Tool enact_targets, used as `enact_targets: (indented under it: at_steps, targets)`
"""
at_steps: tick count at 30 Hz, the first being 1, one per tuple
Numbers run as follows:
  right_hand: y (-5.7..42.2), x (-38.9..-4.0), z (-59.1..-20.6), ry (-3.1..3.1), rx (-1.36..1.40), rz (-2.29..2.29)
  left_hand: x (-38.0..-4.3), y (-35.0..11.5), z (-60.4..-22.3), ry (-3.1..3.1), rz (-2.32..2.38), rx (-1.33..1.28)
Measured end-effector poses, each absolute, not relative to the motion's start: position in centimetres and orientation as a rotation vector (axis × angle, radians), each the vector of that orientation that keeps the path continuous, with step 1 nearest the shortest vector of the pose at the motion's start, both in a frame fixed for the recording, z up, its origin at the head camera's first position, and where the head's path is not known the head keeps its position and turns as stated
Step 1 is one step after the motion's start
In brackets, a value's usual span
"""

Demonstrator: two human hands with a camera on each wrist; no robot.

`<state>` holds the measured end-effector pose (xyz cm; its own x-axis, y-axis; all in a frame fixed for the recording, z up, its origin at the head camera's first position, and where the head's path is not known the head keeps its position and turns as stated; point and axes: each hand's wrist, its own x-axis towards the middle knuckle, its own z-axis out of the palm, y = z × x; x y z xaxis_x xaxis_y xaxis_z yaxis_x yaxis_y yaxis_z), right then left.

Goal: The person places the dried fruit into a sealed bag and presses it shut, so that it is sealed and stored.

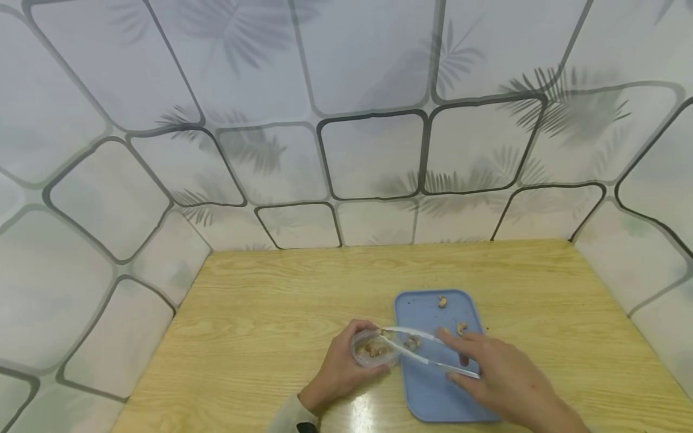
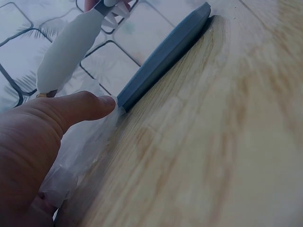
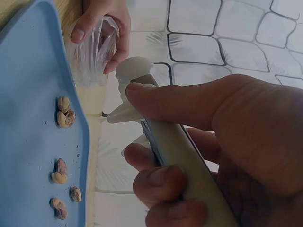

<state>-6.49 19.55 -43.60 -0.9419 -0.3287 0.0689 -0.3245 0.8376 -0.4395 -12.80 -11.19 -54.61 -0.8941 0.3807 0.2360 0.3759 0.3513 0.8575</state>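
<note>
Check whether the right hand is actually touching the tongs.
Touching. The right wrist view shows it: the right hand grips the tongs, its thumb against one side and its fingers curled against the handle.

At lower centre, we are seeing white tongs (image 1: 414,356) slanting over a clear tub (image 1: 373,363), cashews (image 1: 442,302) lying inside and rightward.
</note>
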Motion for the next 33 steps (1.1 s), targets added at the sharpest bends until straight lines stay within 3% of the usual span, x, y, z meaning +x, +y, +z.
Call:
enact_targets:
  at_steps: [33]
  targets:
    - [20.4,-6.2,-44.6,3.047,-0.542,-0.675,-12.8,-11.1,-54.5,2.536,1.646,0.656]
